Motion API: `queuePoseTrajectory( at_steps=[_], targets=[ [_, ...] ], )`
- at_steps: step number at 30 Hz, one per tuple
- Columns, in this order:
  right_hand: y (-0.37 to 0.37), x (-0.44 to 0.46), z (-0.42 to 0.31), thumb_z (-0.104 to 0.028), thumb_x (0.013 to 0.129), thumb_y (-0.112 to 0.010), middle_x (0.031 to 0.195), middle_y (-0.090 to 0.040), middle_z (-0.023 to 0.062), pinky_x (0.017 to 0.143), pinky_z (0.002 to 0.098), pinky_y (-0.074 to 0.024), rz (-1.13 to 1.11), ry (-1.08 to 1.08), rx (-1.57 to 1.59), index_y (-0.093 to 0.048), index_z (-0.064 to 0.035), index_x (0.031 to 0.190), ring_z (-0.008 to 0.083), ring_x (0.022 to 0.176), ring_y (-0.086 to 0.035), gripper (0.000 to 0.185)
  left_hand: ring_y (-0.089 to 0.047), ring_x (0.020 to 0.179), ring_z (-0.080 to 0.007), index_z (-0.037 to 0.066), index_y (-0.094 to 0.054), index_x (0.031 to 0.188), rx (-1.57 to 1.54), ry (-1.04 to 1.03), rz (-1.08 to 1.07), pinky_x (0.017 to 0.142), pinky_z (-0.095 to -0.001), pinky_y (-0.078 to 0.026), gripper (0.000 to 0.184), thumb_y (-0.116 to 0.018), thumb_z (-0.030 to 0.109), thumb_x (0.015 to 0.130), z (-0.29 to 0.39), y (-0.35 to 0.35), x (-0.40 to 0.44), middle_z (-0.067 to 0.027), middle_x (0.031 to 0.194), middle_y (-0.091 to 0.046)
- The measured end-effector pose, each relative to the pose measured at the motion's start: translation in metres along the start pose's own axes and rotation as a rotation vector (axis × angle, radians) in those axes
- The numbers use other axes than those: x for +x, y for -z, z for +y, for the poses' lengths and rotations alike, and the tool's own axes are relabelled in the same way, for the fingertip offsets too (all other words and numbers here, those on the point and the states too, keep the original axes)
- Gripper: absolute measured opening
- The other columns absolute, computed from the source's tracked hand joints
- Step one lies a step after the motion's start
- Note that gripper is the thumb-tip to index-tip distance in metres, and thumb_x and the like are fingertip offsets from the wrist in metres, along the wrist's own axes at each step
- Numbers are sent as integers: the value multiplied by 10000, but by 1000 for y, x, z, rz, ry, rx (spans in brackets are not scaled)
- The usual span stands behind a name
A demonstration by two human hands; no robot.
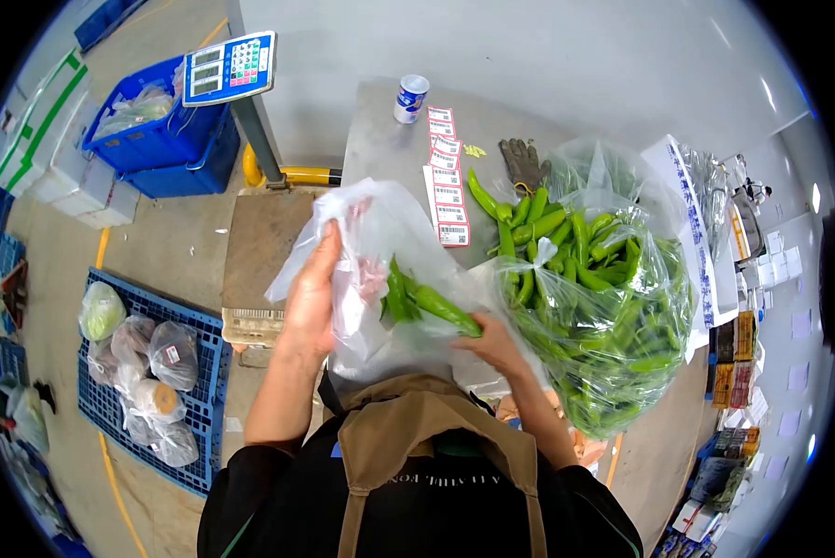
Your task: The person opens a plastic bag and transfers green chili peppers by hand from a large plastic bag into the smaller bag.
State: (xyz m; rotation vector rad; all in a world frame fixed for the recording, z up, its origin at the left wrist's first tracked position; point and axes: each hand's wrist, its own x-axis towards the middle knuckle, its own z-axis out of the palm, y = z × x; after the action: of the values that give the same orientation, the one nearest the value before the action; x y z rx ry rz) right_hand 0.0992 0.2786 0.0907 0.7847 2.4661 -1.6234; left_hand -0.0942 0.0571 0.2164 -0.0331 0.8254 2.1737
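My left hand (317, 288) grips the edge of a thin clear plastic bag (362, 214) and holds it up, its fingers partly behind the film. Several green peppers (404, 296) show at the bag's mouth. My right hand (494, 344) is closed round the near end of a long green pepper (445, 309) whose other end points into the bag. To the right, a large clear sack (613, 363) bulges with green peppers, some spilling out at its top (538, 223).
Behind the bag lie printed label strips (447, 177), a can (411, 99) and a dark glove (524, 163) on the table (371, 139). A scale display (230, 69) rises at left, near blue crates (171, 158). Bagged vegetables (174, 356) rest on a blue pallet (208, 391).
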Motion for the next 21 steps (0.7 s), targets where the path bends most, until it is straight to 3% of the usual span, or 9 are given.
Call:
queuePoseTrajectory(
  at_steps=[1,4,7,10,14,18,21],
  targets=[
    [14,-11,-16,-196,633,-782,786,-618,143,698,326,-460,13,-34,74,-613,9,1008,230,735,-593,459,-573,706,-101,94,-474,1271,-42,-5,-38,610,-240,-506,472,-470,425,934,2,5,2,-43,932,-592],
    [49,-37,-32,-146,663,-745,819,-611,149,681,333,-459,143,96,-226,-617,-7,961,256,713,-595,353,-563,668,-105,109,-475,1274,-42,-24,-60,586,-232,-499,476,-476,436,928,6,0,0,-49,860,-579],
    [62,-60,-65,-123,686,-721,822,-585,143,630,364,-460,419,395,-496,-611,-32,915,305,690,-586,270,-553,653,-112,111,-468,1279,6,24,-42,566,-233,-487,484,-472,444,927,1,-4,-3,-52,842,-570],
    [54,-89,-119,-105,674,-722,769,-544,136,598,363,-442,568,250,-672,-604,-21,898,316,687,-564,267,-546,651,-124,114,-454,1290,75,109,-32,557,-244,-474,493,-455,454,932,-15,-22,-7,-58,829,-562],
    [40,-101,-150,-142,715,-700,802,-536,145,615,407,-445,344,418,-543,-581,-22,911,342,696,-550,259,-527,649,-135,155,-416,1330,95,168,-68,560,-262,-456,493,-419,461,943,-28,-42,-20,-60,827,-550],
    [-20,-13,-82,-219,764,-639,912,-558,183,736,431,-452,88,466,-497,-559,-18,1002,352,862,-566,321,-491,597,-123,206,-369,1376,42,139,-99,545,-251,-441,509,-415,467,941,-33,-48,-28,-40,752,-532],
    [-2,13,-31,-217,766,-642,893,-610,170,693,386,-470,96,255,-982,-580,-9,1012,312,814,-604,328,-476,564,-101,220,-367,1379,-27,81,-77,510,-221,-424,496,-408,456,944,-21,-31,-33,-25,675,-517]
  ],
)
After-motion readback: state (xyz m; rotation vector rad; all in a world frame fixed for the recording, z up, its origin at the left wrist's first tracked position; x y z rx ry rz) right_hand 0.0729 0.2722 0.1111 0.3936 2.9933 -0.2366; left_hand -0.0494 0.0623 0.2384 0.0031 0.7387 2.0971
